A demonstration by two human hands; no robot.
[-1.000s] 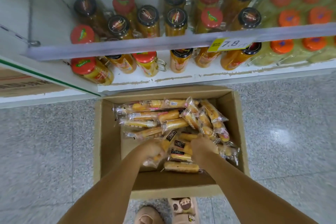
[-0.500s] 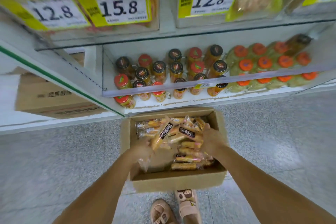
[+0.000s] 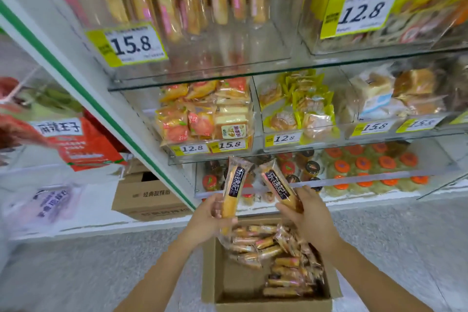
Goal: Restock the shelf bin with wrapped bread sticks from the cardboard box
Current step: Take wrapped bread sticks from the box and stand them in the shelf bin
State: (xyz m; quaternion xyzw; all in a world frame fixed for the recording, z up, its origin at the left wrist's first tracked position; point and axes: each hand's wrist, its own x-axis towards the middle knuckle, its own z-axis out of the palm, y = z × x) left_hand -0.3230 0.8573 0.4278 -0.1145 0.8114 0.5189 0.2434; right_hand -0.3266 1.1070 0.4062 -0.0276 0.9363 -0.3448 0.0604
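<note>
1. Now, at centre frame, the left hand (image 3: 205, 215) grips a yellow bread stick in clear wrap with a dark label (image 3: 231, 192), held nearly upright.
2. The right hand (image 3: 309, 220) clasps a second wrapped stick (image 3: 277, 186), its top leaning left, near the first.
3. Lower centre, the open brown cardboard box (image 3: 210, 273) holds a heap of wrapped sticks (image 3: 278, 256).
4. Upper centre, a clear plastic shelf bin (image 3: 215, 58) holds long sticks.

Glass shelves (image 3: 253, 75) bearing yellow price tags (image 3: 362, 14) are rising above a speckled grey floor (image 3: 76, 273), while a white upright (image 3: 119, 114) edged with a green stripe (image 3: 76, 85) is slanting beside them.
</note>
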